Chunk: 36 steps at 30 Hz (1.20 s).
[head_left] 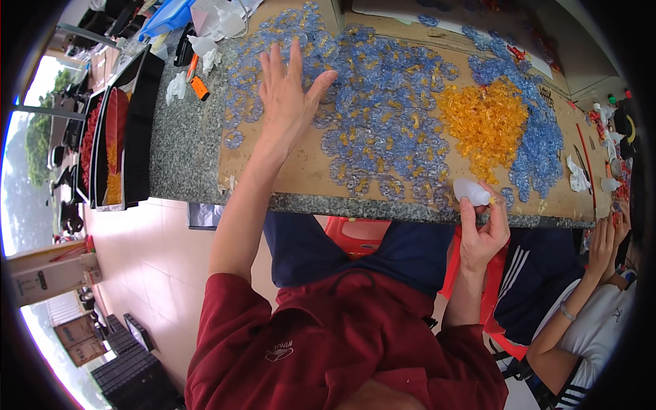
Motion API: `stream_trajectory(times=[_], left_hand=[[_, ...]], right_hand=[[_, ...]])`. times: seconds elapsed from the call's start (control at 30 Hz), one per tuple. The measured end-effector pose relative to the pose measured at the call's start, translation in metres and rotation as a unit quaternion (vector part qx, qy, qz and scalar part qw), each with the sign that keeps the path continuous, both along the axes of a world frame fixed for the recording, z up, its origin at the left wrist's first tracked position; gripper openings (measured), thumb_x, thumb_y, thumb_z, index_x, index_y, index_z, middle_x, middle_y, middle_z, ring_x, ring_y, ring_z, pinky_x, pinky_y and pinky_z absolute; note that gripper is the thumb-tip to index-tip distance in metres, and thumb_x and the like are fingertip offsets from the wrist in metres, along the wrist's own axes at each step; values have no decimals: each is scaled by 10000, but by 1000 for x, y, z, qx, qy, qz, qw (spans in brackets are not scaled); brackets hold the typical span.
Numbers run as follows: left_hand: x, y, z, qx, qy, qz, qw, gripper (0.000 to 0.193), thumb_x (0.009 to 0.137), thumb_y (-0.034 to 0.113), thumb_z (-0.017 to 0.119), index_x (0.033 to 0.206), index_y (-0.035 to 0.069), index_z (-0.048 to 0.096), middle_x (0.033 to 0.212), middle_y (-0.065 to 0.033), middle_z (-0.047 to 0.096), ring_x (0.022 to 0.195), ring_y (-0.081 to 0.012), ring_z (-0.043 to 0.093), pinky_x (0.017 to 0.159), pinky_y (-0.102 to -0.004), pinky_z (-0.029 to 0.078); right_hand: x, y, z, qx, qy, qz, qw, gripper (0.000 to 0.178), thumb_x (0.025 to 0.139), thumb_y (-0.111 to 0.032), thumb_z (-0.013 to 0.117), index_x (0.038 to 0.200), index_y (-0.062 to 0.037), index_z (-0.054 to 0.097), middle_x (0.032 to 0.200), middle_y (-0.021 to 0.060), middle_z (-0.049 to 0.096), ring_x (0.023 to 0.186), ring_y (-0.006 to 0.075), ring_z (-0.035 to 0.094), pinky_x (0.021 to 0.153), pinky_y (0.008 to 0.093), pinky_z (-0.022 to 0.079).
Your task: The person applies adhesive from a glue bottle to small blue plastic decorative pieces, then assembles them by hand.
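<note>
My left hand (288, 99) is open, fingers spread, palm down at the left part of the cardboard sheet (294, 167), among small clear-blue plastic pieces (386, 89). Many of those pieces have a bit of yellow on them. Whether the palm touches them I cannot tell. Near the table's front edge my right hand (484, 236) is closed around a small white squeeze bottle (470, 191). The bottle lies tilted, its narrow tip toward the right. Just beyond it is a heap of small orange-yellow plastic pieces (485, 126), with more blue pieces (540, 157) to its right.
At the left, black bins (140, 130) hold red and yellow parts. An orange-handled cutter (199, 87), crumpled tissue (175, 87) and a blue tray (166, 17) sit on the granite tabletop (181, 150). A co-worker's hands (605, 239) are at the right edge, near a crumpled tissue.
</note>
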<state>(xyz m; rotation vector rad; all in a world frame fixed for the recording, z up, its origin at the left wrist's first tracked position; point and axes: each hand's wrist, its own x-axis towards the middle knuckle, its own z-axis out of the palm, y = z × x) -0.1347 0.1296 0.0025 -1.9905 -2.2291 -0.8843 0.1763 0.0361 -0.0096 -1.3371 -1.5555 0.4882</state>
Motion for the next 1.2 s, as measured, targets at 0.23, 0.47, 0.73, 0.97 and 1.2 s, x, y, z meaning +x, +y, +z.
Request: stream_trajectory(times=[0.23, 0.47, 0.73, 0.97, 1.2], left_hand=[[42, -100, 12, -98, 20, -140, 985, 1124, 558, 570, 743, 1422, 95, 203, 1455, -238, 132, 1357, -406, 85, 1045, -539, 135], [53, -93, -2, -140, 20, -166, 976, 1178, 525, 553, 757, 1428, 86, 161, 1441, -264, 127, 1348, -426, 82, 1061, -527, 118], [62, -54, -10, -57, -5, -150, 987, 1063, 599, 505, 743, 1416, 95, 200, 1383, -318, 195, 1313, -481, 126, 1035, -536, 210], [75, -8, -17, 8, -6, -163, 987, 1012, 631, 488, 736, 1408, 97, 220, 1355, -333, 230, 1312, -458, 162, 1015, -527, 244], [75, 1, -8, 0, 49, -159, 986, 1016, 618, 541, 721, 1401, 98, 248, 1358, -293, 279, 1304, -420, 219, 958, -531, 226]], right_hand=[[7, -2, -2, 17, -12, -2, 1000, 299, 687, -2, 717, 968, 30, 621, 935, 109, 630, 792, 176, 577, 622, 256, 448], [9, -3, 4, 20, -5, -7, 1000, 311, 686, -4, 720, 978, 28, 620, 931, 109, 630, 788, 176, 576, 597, 249, 438], [12, -2, -4, 44, 13, 6, 999, 283, 681, 6, 719, 943, 33, 619, 919, 112, 634, 770, 182, 575, 583, 248, 429], [17, -3, -4, 46, 10, -4, 999, 275, 678, 12, 716, 934, 34, 619, 910, 115, 637, 762, 185, 574, 579, 252, 423], [15, -2, 1, 56, 13, -5, 998, 283, 674, 13, 714, 940, 34, 620, 899, 117, 639, 734, 187, 563, 567, 257, 412]])
